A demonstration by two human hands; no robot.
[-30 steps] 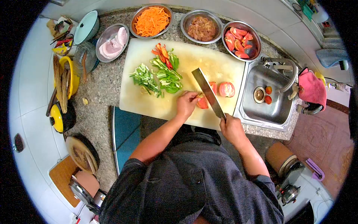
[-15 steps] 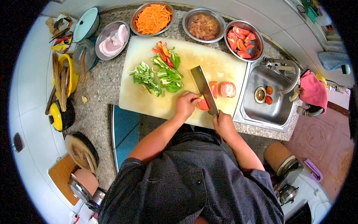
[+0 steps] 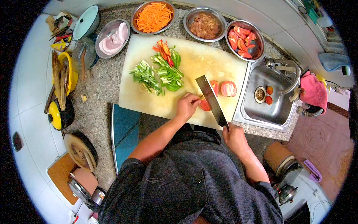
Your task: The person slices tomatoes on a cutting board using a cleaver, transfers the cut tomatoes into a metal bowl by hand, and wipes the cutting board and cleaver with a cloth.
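The right hand (image 3: 234, 136) is gripping the handle of the cleaver (image 3: 211, 100) with closed fingers, near the near edge of the cutting board (image 3: 149, 102); the blade is slanting over the board, with the near tomato piece (image 3: 204, 105) lying on its left and the far tomato piece (image 3: 214, 87) and tomato half (image 3: 228, 89) on its right; the left hand (image 3: 186, 106) is resting at the near edge, its fingers drawing together just beside the near tomato piece; the board's pale surface is stretching from the green pepper strips (image 3: 169, 78) toward the sink (image 3: 274, 102), whose rim is running beside the right edge; the metal bowl of tomato wedges (image 3: 257, 56) is sitting near the far right corner; the blade is partly covering the far tomato piece; the fingers are hiding most of the cleaver's handle; whether the left fingertips are pinching anything, I cannot tell.
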